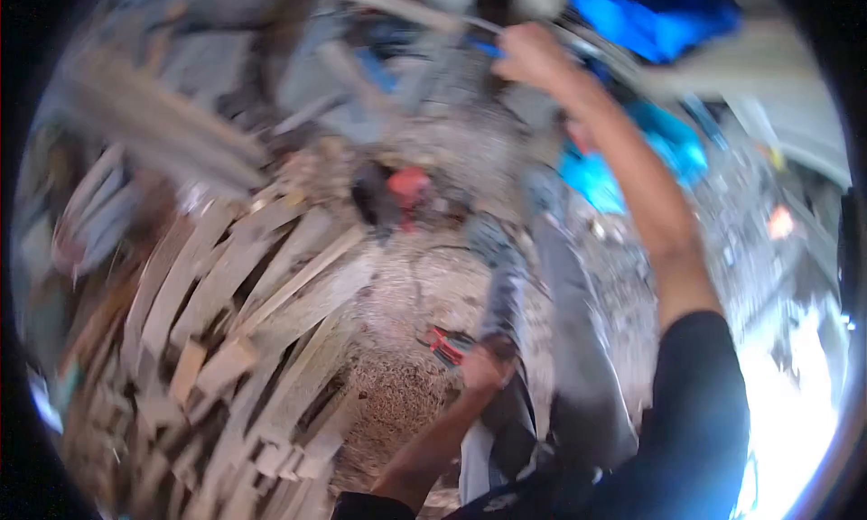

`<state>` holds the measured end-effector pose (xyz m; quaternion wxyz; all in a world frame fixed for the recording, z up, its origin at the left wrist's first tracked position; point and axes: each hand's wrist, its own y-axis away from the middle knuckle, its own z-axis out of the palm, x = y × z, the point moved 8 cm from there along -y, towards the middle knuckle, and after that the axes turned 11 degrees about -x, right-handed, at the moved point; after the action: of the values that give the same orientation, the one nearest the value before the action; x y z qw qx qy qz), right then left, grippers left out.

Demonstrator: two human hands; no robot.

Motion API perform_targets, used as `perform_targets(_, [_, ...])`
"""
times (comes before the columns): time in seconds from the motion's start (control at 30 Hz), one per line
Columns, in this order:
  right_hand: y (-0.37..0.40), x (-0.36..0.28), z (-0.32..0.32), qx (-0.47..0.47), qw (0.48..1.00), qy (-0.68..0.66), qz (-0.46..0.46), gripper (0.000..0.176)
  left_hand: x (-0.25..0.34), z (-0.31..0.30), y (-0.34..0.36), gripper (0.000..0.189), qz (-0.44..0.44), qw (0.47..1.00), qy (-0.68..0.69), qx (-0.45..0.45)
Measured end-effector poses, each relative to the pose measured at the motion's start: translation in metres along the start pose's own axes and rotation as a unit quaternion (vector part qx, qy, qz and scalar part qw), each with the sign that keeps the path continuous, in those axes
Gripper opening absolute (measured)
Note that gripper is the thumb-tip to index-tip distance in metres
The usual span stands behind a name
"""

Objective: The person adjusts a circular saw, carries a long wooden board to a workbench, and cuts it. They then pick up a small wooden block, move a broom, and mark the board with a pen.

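Observation:
Low in the middle of the head view, my left hand [488,368] is closed around a red and dark pliers-like tool [446,346], beside my left leg. My right arm stretches far forward, and the closed right hand [533,55] is up near the top of the view. A thin pale line runs left from its fingers toward a pale wooden strip [402,8]. Motion blur smears this area, and I cannot tell what the right fingers grip.
Stacked wooden slats [271,294] fill the left side, with a thick plank [163,114] above them. A red and black object [408,188] lies on the dirt ground ahead. Blue plastic bags [668,145] lie beyond my right forearm. Bright light comes from the lower right.

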<state>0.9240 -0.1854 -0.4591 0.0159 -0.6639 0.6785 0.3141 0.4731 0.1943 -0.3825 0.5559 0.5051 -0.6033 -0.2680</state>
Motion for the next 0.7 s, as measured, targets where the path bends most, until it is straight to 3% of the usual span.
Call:
perform_targets(0.03, [0.046,-0.001,0.000,-0.002,0.996,-0.070,0.055,0.027,-0.002,0.000,0.003,0.042,0.012,1.000,-0.007,-0.008])
perform_targets(0.07, [0.084,0.000,0.014,-0.017,0.991,-0.075,0.107,0.025,0.037,-0.035,0.005,0.040,0.083,0.996,-0.009,0.025])
perform_targets(0.13, [0.160,-0.001,0.081,-0.036,0.979,-0.129,0.155,0.021,0.035,-0.039,0.005,0.051,0.030,0.999,0.020,-0.009])
perform_targets(0.17, [0.208,-0.016,0.099,-0.025,0.961,-0.217,0.170,0.019,0.043,-0.040,0.007,0.051,0.046,0.999,0.010,-0.027])
perform_targets(0.2, [0.252,-0.033,0.129,-0.048,0.956,-0.235,0.170,0.020,0.058,-0.055,0.014,0.058,0.097,0.994,-0.026,0.046])
perform_targets(0.23, [0.299,-0.054,0.128,-0.142,0.910,-0.319,0.224,0.021,0.072,-0.072,0.024,0.066,0.144,0.980,-0.061,0.122])
perform_targets(0.27, [0.336,-0.078,0.140,-0.154,0.909,-0.318,0.221,0.022,0.089,-0.082,0.028,0.066,0.154,0.978,-0.073,0.117])
perform_targets(0.3, [0.372,-0.101,0.149,-0.167,0.908,-0.318,0.218,0.024,0.113,-0.092,0.040,0.068,0.168,0.951,-0.210,0.154])
perform_targets(0.33, [0.430,-0.140,0.160,-0.243,0.879,-0.335,0.237,0.027,0.144,-0.092,0.052,0.070,0.203,0.894,-0.356,0.181])
perform_targets(0.37, [0.452,-0.158,0.147,-0.191,0.896,-0.342,0.209,0.027,0.149,-0.091,0.053,0.070,0.221,0.885,-0.370,0.174])
perform_targets(0.4, [0.471,-0.175,0.136,-0.141,0.911,-0.347,0.174,0.028,0.152,-0.076,0.055,0.066,0.273,0.876,-0.390,0.084])
perform_targets(0.43, [0.489,-0.187,0.121,-0.128,0.888,-0.408,0.170,0.025,0.156,-0.065,0.059,0.063,0.315,0.857,-0.408,0.002])
perform_targets(0.47, [0.498,-0.188,0.104,-0.108,0.867,-0.460,0.160,0.021,0.168,-0.060,0.062,0.047,0.347,0.861,-0.369,-0.045])
perform_targets(0.5, [0.505,-0.191,0.101,-0.085,0.871,-0.459,0.151,0.021,0.165,-0.059,0.058,0.047,0.354,0.851,-0.387,-0.032])
perform_targets(0.57, [0.527,-0.190,0.100,-0.059,0.819,-0.538,0.193,0.021,0.143,-0.041,0.049,0.029,0.273,0.877,-0.367,-0.145])
perform_targets(0.63, [0.552,-0.190,0.100,-0.080,0.818,-0.534,0.198,0.029,0.150,-0.034,0.054,0.022,0.284,0.877,-0.369,-0.121])
perform_targets(0.7, [0.601,-0.165,0.095,0.082,0.790,-0.501,0.344,0.040,0.149,-0.030,0.055,0.025,0.238,0.906,-0.327,-0.125])
